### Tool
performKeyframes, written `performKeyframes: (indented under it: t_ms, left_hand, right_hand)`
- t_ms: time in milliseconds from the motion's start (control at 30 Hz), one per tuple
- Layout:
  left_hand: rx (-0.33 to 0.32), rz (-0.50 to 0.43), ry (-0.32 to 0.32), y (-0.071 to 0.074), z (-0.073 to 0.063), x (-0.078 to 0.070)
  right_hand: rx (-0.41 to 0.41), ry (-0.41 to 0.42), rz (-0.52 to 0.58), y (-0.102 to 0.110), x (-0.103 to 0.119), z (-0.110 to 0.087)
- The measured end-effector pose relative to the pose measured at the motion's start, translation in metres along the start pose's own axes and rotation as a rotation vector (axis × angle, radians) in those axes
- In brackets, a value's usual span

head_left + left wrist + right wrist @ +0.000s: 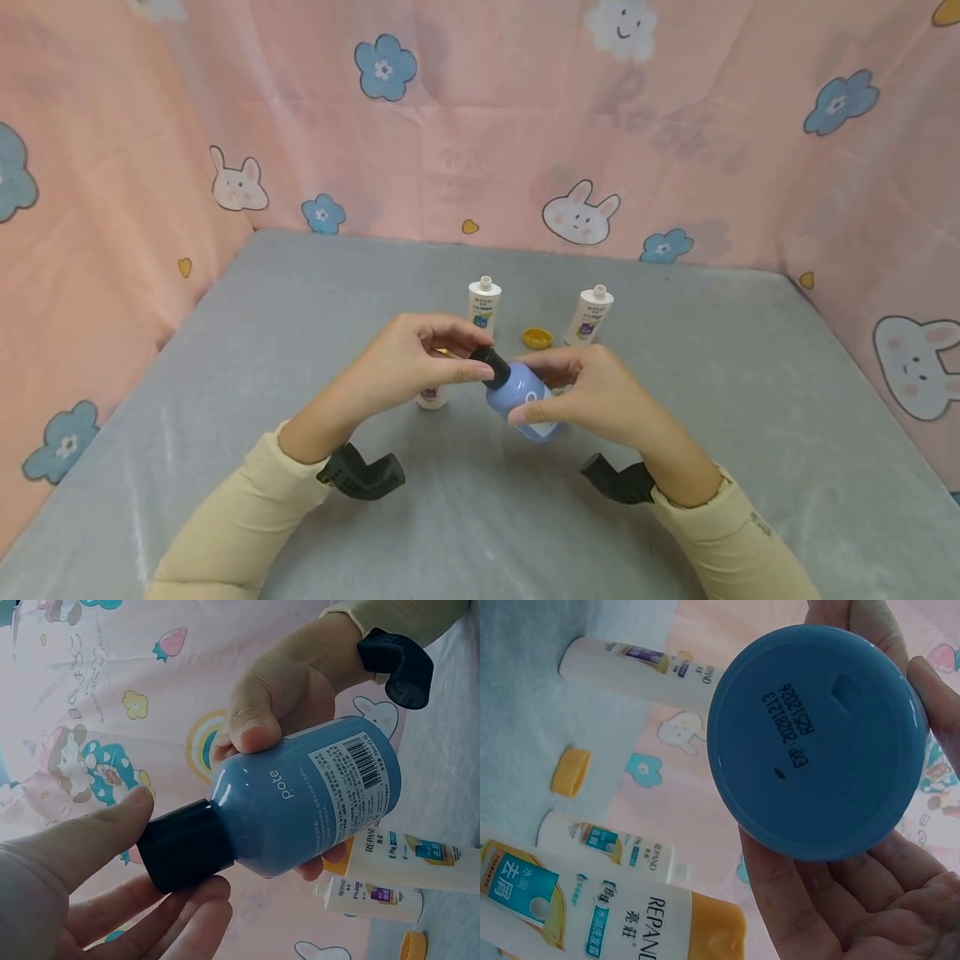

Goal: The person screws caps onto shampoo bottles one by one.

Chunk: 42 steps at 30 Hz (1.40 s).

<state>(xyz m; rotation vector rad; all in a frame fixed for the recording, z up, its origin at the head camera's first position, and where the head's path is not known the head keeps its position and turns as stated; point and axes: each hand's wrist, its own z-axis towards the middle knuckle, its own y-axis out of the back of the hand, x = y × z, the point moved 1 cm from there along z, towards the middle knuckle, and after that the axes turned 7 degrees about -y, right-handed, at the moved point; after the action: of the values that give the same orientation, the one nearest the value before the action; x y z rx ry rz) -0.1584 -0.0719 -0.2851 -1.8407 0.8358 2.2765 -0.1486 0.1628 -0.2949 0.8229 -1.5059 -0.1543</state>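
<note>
My right hand [600,392] grips a blue bottle [513,396] round its body, tilted above the table with its neck end toward the left. The black cap [491,367] sits on the bottle's neck, and my left hand [408,362] pinches it between thumb and fingers. Printed text and a barcode label [352,780] show on the side in the left wrist view. The right wrist view faces the flat bottle base [814,742], which bears a printed date. Behind my left hand stands a white bottle [432,398], mostly hidden; its yellow cap [716,926] shows in the right wrist view.
Two white bottles without caps, one [483,300] in the middle and one [590,315] to its right, stand upright farther back. Between them a loose yellow cap [537,337] lies on the grey tabletop [337,283]. Pink patterned cloth [480,125] hangs behind and along both sides.
</note>
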Motion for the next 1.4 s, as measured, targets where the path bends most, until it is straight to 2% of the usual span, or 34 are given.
performKeyframes:
  t_ms: [133,300,733,833,933,1067,1167,1267,1400]
  left_hand:
    - [0.002,0.014,-0.016,0.0003,0.0015,-0.0022]
    - [0.036,0.002,-0.009,0.0009,0.0,-0.0045]
    - [0.117,-0.035,-0.089,0.0029,-0.0011,-0.0066]
    - [0.13,-0.064,-0.084,0.0032,-0.0025,-0.0076]
    - [0.097,-0.071,-0.06,0.0044,-0.0029,-0.0069]
    - [0.032,-0.033,0.0,0.0062,-0.0045,-0.0029]
    - [0.013,-0.009,0.043,0.0043,-0.0065,0.0004]
    - [0.001,0.0,0.043,0.001,-0.0068,0.0022]
    - [0.002,0.009,0.005,-0.0011,-0.0055,0.0016]
  right_hand:
    - [-0.008,0.003,-0.011,0.0008,0.001,0.0002]
    - [-0.007,-0.01,-0.013,0.0017,0.0007,0.0]
    - [-0.011,-0.011,-0.02,0.0032,0.0001,0.001]
    - [-0.006,-0.016,-0.016,0.0032,-0.0006,0.0004]
    - [-0.011,-0.015,-0.016,0.0026,-0.0011,0.0007]
    - [-0.01,-0.028,-0.011,0.0003,-0.0013,0.0006]
    - [0.008,-0.043,0.0,-0.003,-0.0025,-0.0002]
    - [0.013,-0.024,0.006,-0.0058,-0.0036,-0.0002]
    - [0.002,0.004,0.011,-0.0059,-0.0042,0.0003]
